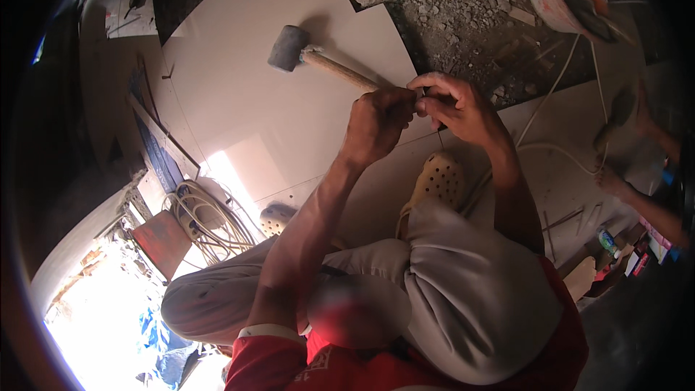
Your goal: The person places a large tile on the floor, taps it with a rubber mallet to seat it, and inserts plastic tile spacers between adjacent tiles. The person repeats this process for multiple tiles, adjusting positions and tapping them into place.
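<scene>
My left hand and my right hand meet over the edge of a large pale floor tile. The fingers of both are closed in a pinch, nearly touching each other. Something small and pale seems to sit between the fingertips, too small to name. Just beyond my left hand lies a rubber mallet with a dark head; its wooden handle points toward my fingers, which hide its end.
Rubble and loose soil border the tile, with a bucket at the far right. Coiled hose lies at left by a reddish board. Another person's hand shows at right. A cable crosses the floor.
</scene>
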Demonstrator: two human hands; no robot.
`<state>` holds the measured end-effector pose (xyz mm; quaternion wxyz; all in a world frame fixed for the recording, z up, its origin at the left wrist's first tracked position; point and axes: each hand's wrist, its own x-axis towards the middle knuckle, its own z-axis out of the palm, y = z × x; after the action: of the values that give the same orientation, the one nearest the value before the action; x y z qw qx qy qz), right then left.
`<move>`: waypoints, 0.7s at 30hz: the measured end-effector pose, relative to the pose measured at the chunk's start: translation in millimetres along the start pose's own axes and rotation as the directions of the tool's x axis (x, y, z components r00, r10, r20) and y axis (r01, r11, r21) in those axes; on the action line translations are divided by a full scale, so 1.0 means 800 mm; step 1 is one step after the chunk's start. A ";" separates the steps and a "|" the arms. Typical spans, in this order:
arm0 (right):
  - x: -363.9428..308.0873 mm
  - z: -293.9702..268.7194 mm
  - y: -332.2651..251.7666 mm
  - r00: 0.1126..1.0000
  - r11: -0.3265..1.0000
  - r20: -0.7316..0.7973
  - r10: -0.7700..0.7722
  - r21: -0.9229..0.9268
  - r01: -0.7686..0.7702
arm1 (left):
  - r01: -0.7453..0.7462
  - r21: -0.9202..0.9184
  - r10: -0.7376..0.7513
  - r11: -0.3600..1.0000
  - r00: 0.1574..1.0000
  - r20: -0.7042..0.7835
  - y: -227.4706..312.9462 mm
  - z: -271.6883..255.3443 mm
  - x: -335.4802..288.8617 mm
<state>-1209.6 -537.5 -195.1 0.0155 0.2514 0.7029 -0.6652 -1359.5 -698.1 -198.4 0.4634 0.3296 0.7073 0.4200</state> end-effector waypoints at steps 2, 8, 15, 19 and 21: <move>0.002 0.005 0.006 0.998 1.000 -0.052 -0.017 0.012 0.018 | 0.004 -0.070 -0.006 0.998 1.000 -0.026 -0.002 0.002 -0.005; 0.004 0.016 0.031 0.985 0.995 -0.162 -0.064 0.062 0.074 | 0.069 -0.227 -0.090 0.971 0.993 -0.082 0.000 0.012 -0.013; -0.006 0.026 0.048 0.983 0.988 -0.116 -0.140 -0.085 0.131 | 0.055 -0.030 -0.060 0.998 0.979 -0.197 -0.027 0.029 -0.013; -0.007 0.036 0.073 0.976 0.969 -0.136 -0.171 -0.201 0.142 | -0.001 0.010 0.003 1.000 0.969 -0.246 -0.055 0.041 -0.017; -0.010 0.042 0.091 0.955 0.929 -0.118 -0.273 -0.288 0.230 | 0.075 0.050 -0.065 0.996 0.982 -0.175 -0.077 0.044 -0.020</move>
<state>-1185.6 -572.6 -263.3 -0.0909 0.2056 0.8129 -0.5373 -1325.8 -728.1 -255.2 0.4050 0.2795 0.7677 0.4105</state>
